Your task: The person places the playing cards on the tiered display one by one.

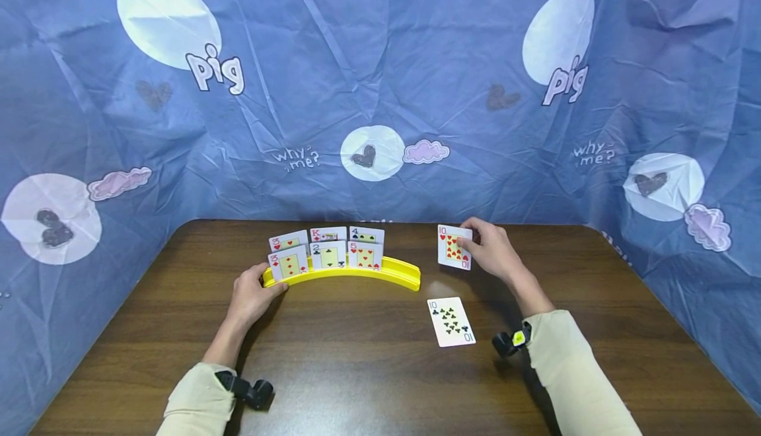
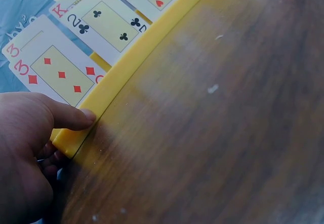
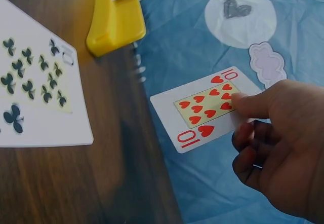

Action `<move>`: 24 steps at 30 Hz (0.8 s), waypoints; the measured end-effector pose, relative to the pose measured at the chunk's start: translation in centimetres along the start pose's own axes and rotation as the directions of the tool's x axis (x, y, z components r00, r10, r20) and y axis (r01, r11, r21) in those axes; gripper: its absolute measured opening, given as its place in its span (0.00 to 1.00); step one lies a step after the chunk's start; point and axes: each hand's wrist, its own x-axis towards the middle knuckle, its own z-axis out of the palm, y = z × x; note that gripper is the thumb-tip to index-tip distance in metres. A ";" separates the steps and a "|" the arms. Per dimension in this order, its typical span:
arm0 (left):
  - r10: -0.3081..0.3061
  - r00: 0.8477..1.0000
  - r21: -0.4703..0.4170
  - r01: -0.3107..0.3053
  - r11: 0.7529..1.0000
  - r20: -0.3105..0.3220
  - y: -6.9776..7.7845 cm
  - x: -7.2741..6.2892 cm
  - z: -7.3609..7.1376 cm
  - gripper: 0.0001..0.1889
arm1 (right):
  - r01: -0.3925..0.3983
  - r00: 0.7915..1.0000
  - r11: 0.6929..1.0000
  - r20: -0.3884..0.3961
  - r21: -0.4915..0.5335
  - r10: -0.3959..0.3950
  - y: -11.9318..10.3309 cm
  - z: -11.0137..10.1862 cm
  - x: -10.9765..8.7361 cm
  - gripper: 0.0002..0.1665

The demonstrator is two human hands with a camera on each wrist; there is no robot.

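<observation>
My left hand (image 1: 251, 296) grips the left end of a curved yellow card holder (image 1: 404, 273), thumb on its front edge. In the holder's front row stand the three of diamonds (image 1: 289, 265), two of clubs (image 1: 328, 255) and five of hearts (image 1: 365, 256). Behind them, partly hidden, are a red three (image 1: 288, 241), a red king (image 1: 327, 232) and a black four (image 1: 367, 234). Between thumb and fingers, my right hand (image 1: 495, 249) pinches the ten of hearts (image 3: 195, 113), held up right of the holder, face towards me. A ten of clubs (image 1: 450, 322) lies face up on the table.
The brown wooden table (image 1: 345, 370) ends at its back edge against a blue printed cloth (image 1: 285, 125), which also hangs at both sides. Dark wrist cameras (image 1: 254, 393) are strapped to both wrists.
</observation>
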 end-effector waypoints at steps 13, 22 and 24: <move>0.005 1.000 0.017 -0.005 1.000 -0.010 0.0 -0.1 0.0 0.23 | -0.033 0.995 0.981 -0.083 0.189 0.049 -2.6 -0.1 0.3 0.10; 0.008 1.000 0.022 -0.008 1.000 -0.010 0.1 -0.1 0.0 0.24 | -0.008 0.995 0.975 -0.092 0.223 0.029 -4.3 0.4 0.6 0.11; 0.014 1.000 0.026 -0.014 1.000 -0.012 0.0 0.0 0.0 0.24 | -0.005 0.996 0.971 -0.089 0.239 0.027 -4.6 0.5 0.7 0.11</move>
